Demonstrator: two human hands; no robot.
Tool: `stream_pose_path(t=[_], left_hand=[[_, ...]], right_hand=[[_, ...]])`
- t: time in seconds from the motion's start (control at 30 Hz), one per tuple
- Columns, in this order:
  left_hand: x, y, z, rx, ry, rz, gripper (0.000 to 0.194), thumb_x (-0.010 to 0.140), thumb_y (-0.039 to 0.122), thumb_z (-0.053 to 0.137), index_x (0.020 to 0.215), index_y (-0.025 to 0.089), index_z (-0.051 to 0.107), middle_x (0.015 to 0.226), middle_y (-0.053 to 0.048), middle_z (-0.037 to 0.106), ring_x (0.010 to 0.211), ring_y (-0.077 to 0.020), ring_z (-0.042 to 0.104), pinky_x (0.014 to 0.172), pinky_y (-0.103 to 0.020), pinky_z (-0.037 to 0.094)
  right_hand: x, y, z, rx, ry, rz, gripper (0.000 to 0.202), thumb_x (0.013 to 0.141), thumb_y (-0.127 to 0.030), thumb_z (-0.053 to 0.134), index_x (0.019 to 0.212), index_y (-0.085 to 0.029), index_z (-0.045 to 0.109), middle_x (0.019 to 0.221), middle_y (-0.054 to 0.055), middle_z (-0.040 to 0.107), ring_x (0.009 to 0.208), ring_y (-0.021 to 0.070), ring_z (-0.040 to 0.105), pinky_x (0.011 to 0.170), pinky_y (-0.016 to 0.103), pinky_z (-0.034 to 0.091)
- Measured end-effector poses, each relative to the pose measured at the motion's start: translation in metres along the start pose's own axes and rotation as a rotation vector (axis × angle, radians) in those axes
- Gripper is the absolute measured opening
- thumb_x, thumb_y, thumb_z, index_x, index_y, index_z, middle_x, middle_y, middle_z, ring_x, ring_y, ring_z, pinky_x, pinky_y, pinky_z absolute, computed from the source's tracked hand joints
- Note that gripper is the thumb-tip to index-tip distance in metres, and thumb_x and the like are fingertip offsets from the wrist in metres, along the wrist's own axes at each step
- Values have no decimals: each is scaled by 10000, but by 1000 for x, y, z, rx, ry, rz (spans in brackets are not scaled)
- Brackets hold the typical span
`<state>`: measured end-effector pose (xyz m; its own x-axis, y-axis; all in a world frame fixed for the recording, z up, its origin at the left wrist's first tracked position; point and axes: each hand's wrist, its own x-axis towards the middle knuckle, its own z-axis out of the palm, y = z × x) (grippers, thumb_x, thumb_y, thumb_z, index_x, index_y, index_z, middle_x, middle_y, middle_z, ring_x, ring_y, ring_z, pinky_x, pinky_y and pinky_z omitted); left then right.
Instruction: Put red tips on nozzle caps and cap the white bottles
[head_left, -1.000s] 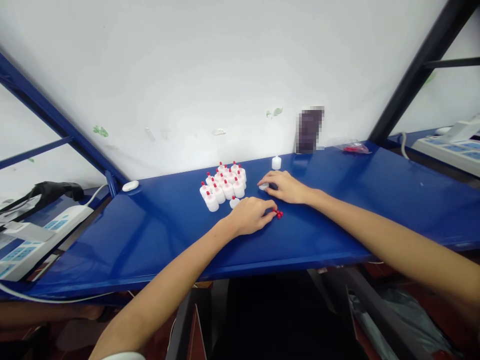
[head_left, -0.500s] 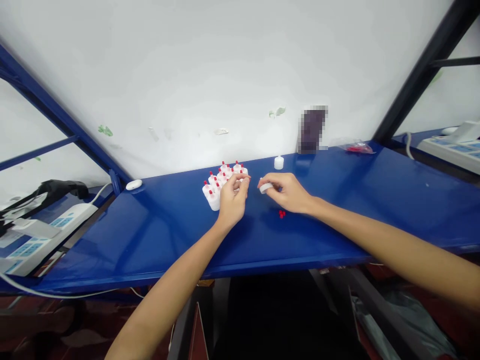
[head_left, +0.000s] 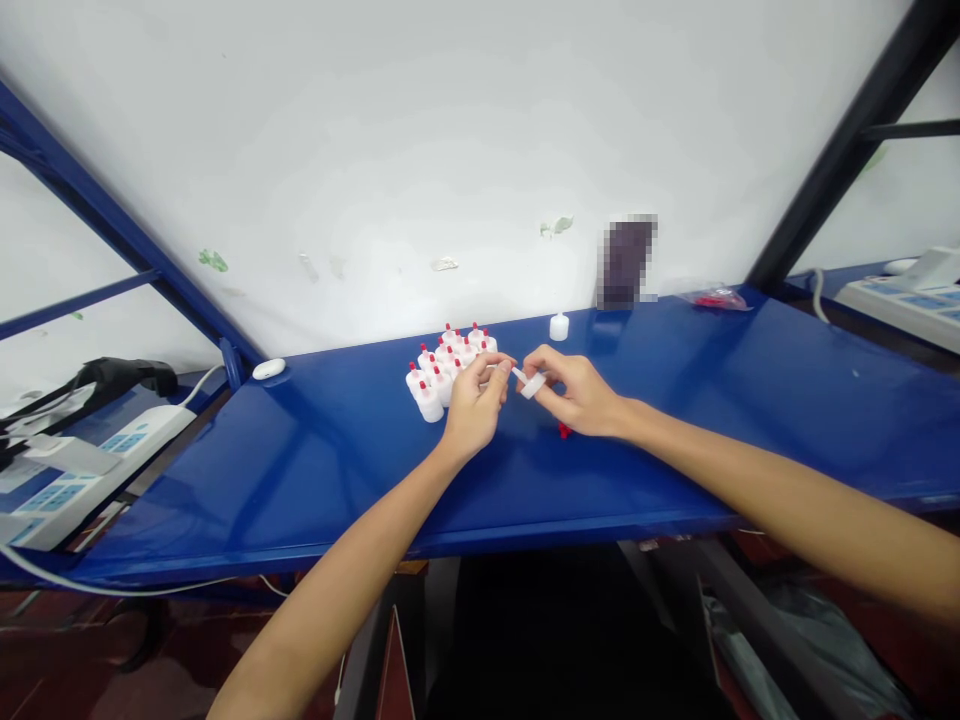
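My right hand [head_left: 574, 392] grips a small white bottle [head_left: 533, 386], tilted so that its narrow nozzle points left toward my left hand. The fingertips of my left hand [head_left: 478, 398] are pinched together at the nozzle's tip; whatever they hold is too small to make out. Several white bottles with red tips [head_left: 430, 402] stand grouped just left of my left hand. Small red caps [head_left: 565, 430] lie on the blue table below my right hand, partly covered by it. Behind the hands stands one white bottle without a red tip [head_left: 559, 327].
The blue table [head_left: 315, 460] meets a white wall. A clear bag with red pieces [head_left: 716, 298] lies at the back right, a white oval object [head_left: 268, 369] at the back left. Power strips [head_left: 112, 470] flank the table beyond the frame posts.
My two hands have come together. The bottle in my right hand has turned so its nozzle points at my left fingertips. My right hand now partly covers the red caps.
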<state>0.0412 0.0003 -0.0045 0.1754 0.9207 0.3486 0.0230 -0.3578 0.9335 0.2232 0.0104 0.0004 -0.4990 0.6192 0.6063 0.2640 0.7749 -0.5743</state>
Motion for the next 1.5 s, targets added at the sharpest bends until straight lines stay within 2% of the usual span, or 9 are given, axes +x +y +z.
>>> stream_pose_path(t=[0.2,0.43,0.7,0.9,1.0,1.13,1.23,1.37,1.5], left_hand=[[-1,0,0,42,-12,26,311,945,459,549,1049,176,627,589,53,451,485,-75,382,456,-205,316],[-7,4,-4,297,-88,163,393,944,395,539,1276,183,538,725,38,496,519,-76,408,512,-227,349],[-6,4,-13,799,-147,295,420,893,315,534,1285,176,476,858,-19,609,701,-162,560,665,-294,428],[-5,4,-15,926,-153,323,251,882,327,478,1095,192,482,869,-41,617,754,-213,580,686,-336,427],[-4,3,-19,942,-130,350,218,866,350,468,1019,196,449,808,-32,586,687,-207,539,626,-325,390],[0,1,-25,870,-108,399,151,883,349,392,936,208,406,712,-6,523,611,-186,481,591,-314,342],[3,0,-29,801,-116,443,161,905,373,352,897,216,383,691,3,494,600,-178,461,595,-312,332],[4,2,-34,753,-116,455,196,929,403,332,867,220,366,675,7,475,583,-169,436,587,-308,323],[5,4,-43,761,-80,434,208,941,405,332,876,216,390,661,6,485,581,-173,431,592,-312,332]], right_hand=[[2,-3,0,14,-1,63,88,880,-236,533,940,-232,470,825,-18,591,506,85,490,497,240,388],[7,4,-1,-231,139,-94,67,880,-257,550,854,-213,593,844,51,623,748,186,569,733,348,448],[3,5,0,-239,73,-24,154,912,-329,555,871,-211,645,612,-15,611,602,150,529,650,296,419],[-1,-1,-4,-105,-142,-58,183,915,-329,553,1036,-205,614,600,-55,592,501,114,523,555,248,429],[-1,1,-5,-99,-164,-66,235,929,-358,528,1097,-212,604,632,-47,608,524,124,543,564,252,443],[4,20,-10,-274,15,29,257,957,-365,469,1070,-205,636,797,27,670,691,178,611,699,312,490],[9,48,-19,-500,124,165,325,929,-358,492,1159,-183,641,1175,144,644,1074,302,605,950,460,472],[13,88,-33,-674,45,403,581,918,-463,503,1446,-221,495,1567,185,345,1393,451,367,1059,634,359],[14,109,-38,-674,-63,465,656,927,-520,462,1515,-234,410,1585,145,370,1463,418,280,1130,629,279]])
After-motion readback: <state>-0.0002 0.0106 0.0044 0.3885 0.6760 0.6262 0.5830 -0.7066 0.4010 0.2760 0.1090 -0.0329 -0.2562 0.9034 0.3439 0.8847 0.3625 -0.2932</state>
